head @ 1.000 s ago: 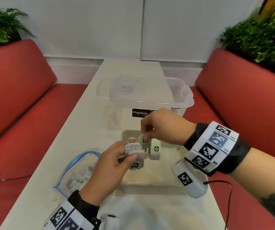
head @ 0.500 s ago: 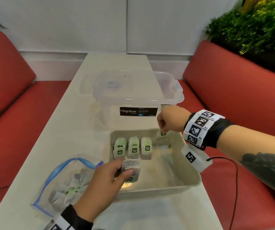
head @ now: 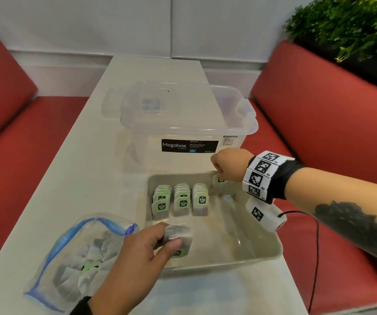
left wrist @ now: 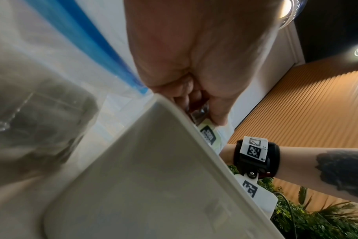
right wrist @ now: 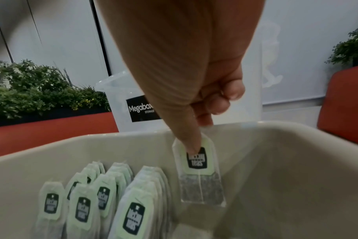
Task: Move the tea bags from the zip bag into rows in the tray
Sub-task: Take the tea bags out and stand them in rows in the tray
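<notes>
Nearest the camera, the left hand [head: 135, 258] reached over the near wall of the shallow beige plastic tray [head: 262, 258], thumb and fingers closed on a small stack of paper tea bags with green tags [head: 179, 238], held just above the tray's near left corner. In the left wrist view the curled fingers [left wrist: 180, 90] pinched that stack right over the tray rim [left wrist: 194, 129].

To the left of that hand, on the pale bench [head: 64, 185], lay the clear plastic zip bag with a blue seal strip [head: 58, 253], its mouth open toward the tray, with a loose heap of tea bags [head: 87, 264] inside.

Farther in, three rows of tea bags [head: 180, 202] stood on edge against the tray's far left part, side by side, tags facing the camera; the right wrist view showed them overlapping front to back [right wrist: 104, 200].

Just right of the third row, at the tray's far wall, the right hand [head: 230, 164] pinched a single tea bag [head: 219, 183] by its top edge. In the right wrist view this bag [right wrist: 200, 174] hung upright between thumb and fingertips [right wrist: 190, 140], its lower edge at or just above the tray floor, apart from the rows.

Beyond the tray stood a clear plastic storage box with a black Megabox label [head: 189, 145], just behind the far wall. Red upholstered seats [head: 319, 123] flanked the bench.
</notes>
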Available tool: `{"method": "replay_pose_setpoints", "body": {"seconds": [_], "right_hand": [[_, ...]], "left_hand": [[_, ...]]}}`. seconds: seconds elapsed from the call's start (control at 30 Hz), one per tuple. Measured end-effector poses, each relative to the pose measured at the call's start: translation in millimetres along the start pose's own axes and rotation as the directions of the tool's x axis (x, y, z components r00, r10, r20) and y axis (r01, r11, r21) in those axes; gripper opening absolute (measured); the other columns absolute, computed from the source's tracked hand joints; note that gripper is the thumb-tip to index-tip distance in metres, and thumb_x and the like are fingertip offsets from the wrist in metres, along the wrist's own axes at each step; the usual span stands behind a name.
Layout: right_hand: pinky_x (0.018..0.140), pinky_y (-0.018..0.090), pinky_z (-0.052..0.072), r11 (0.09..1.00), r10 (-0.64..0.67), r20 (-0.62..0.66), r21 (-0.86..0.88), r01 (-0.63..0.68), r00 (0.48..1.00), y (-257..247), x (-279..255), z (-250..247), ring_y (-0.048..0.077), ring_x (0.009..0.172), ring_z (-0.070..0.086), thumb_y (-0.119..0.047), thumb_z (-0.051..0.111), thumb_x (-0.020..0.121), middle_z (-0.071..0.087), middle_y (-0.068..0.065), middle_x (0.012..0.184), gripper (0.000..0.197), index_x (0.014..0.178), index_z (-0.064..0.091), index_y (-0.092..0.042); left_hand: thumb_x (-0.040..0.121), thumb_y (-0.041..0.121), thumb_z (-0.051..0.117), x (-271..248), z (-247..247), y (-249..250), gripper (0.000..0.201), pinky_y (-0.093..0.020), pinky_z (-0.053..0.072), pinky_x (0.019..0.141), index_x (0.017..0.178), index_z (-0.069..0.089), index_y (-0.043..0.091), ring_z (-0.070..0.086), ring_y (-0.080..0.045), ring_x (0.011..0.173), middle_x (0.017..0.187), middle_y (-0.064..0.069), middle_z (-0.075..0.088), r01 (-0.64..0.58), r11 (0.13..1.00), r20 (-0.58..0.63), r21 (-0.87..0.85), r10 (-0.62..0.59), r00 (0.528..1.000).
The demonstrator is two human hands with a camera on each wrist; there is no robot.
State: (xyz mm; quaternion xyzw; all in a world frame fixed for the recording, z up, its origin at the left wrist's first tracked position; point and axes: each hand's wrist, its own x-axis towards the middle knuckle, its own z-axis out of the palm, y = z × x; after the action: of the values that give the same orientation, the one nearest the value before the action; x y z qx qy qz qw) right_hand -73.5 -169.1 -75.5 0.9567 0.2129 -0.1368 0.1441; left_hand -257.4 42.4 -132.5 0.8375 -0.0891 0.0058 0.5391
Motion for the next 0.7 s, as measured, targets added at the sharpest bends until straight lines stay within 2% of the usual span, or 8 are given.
{"method": "replay_pose_setpoints", "body": {"seconds": [0.1, 0.2, 0.23, 0.33, 0.43, 0.5, 0.63, 0.7], "right_hand": [[0.063, 0.031, 0.04, 0.999, 0.027, -0.014, 0.044, -0.026, 1.0, -0.8, 0.2, 7.4, 0.026, 0.075, 0.051, -0.021, 0.062, 0.086, 0.056, 0.009, 0.09, 0.028, 0.096, 0.037, -0.014], [0.061, 0.032, 0.04, 0.999, 0.027, -0.007, 0.035, -0.027, 1.0, -1.9, 2.6, 12.1, 0.025, 0.074, 0.05, -0.026, 0.062, 0.086, 0.059, 0.009, 0.094, 0.036, 0.11, 0.038, -0.012], [0.061, 0.032, 0.041, 0.999, 0.025, 0.001, 0.02, -0.025, 1.0, -2.3, 4.2, 12.6, 0.025, 0.074, 0.051, -0.027, 0.063, 0.086, 0.059, 0.009, 0.094, 0.037, 0.111, 0.039, -0.012], [0.062, 0.032, 0.041, 0.999, 0.021, 0.028, -0.034, -0.02, 0.999, -4.2, 8.2, 12.7, 0.024, 0.074, 0.05, -0.03, 0.063, 0.086, 0.06, 0.008, 0.097, 0.035, 0.11, 0.044, -0.013], [0.064, 0.031, 0.041, 0.997, 0.022, 0.068, -0.077, -0.017, 0.997, -6.6, 10.6, 11.4, 0.023, 0.076, 0.049, -0.033, 0.062, 0.086, 0.06, 0.007, 0.099, 0.036, 0.112, 0.046, -0.013], [0.064, 0.031, 0.041, 0.995, 0.029, 0.097, -0.1, -0.019, 0.995, -8.1, 12.0, 9.7, 0.022, 0.075, 0.049, -0.033, 0.062, 0.086, 0.056, 0.005, 0.092, 0.036, 0.112, 0.047, -0.014], [0.064, 0.032, 0.041, 0.99, 0.031, 0.144, -0.143, -0.01, 0.989, -10.1, 15.4, 6.5, 0.021, 0.076, 0.048, -0.032, 0.063, 0.086, 0.045, 0.0, 0.083, 0.036, 0.114, 0.048, -0.014], [0.065, 0.031, 0.041, 0.987, 0.027, 0.164, -0.162, -0.001, 0.986, -10.4, 16.4, 5.6, 0.021, 0.077, 0.049, -0.032, 0.063, 0.086, 0.048, 0.001, 0.085, 0.036, 0.114, 0.05, -0.015]], "left_hand": [[0.085, 0.034, 0.063, 0.6, 0.8, 0.3, 0.012, -0.022, 0.052, 0.073, 0.086, 0.068, 0.024, 0.066, -0.003, 0.079, 0.08, 0.012, 0.07, 0.013, 1.0, -0.005, 0.007, -0.013, 1.0], [0.078, 0.051, 0.058, 0.2, -0.1, 1.9, 0.03, -0.018, 0.051, 0.07, 0.084, 0.067, 0.022, 0.065, -0.004, 0.078, 0.078, 0.01, 0.069, -0.003, 1.0, 0.0, 0.01, 0.003, 1.0], [0.076, 0.053, 0.056, 0.3, 0.1, 1.8, 0.034, -0.017, 0.05, 0.069, 0.083, 0.066, 0.022, 0.065, -0.005, 0.078, 0.077, 0.009, 0.069, -0.003, 1.0, 0.0, 0.013, 0.003, 1.0], [0.081, 0.04, 0.061, 0.3, 0.5, 0.5, 0.019, -0.015, 0.049, 0.067, 0.083, 0.067, 0.023, 0.065, -0.005, 0.077, 0.077, 0.009, 0.069, 0.0, 1.0, -0.006, 0.024, 0.001, 1.0], [0.075, 0.053, 0.055, -0.1, -0.5, 1.2, 0.031, -0.016, 0.049, 0.068, 0.085, 0.068, 0.027, 0.065, -0.005, 0.078, 0.078, 0.011, 0.069, -0.006, 1.0, 0.002, 0.01, 0.006, 1.0], [0.071, 0.059, 0.05, -0.1, -0.9, 0.9, 0.04, -0.02, 0.05, 0.07, 0.086, 0.068, 0.027, 0.065, -0.005, 0.079, 0.079, 0.011, 0.069, 0.002, 1.0, 0.004, 0.001, -0.002, 1.0], [0.074, 0.053, 0.055, -0.4, -0.7, -0.6, 0.031, -0.02, 0.05, 0.069, 0.084, 0.067, 0.027, 0.065, -0.006, 0.079, 0.078, 0.011, 0.069, 0.014, 1.0, -0.004, 0.012, -0.014, 1.0], [0.071, 0.059, 0.051, -0.6, -1.4, 0.4, 0.038, -0.021, 0.05, 0.069, 0.084, 0.067, 0.027, 0.064, -0.007, 0.079, 0.078, 0.01, 0.069, 0.012, 1.0, 0.004, 0.004, -0.012, 1.0]]}}
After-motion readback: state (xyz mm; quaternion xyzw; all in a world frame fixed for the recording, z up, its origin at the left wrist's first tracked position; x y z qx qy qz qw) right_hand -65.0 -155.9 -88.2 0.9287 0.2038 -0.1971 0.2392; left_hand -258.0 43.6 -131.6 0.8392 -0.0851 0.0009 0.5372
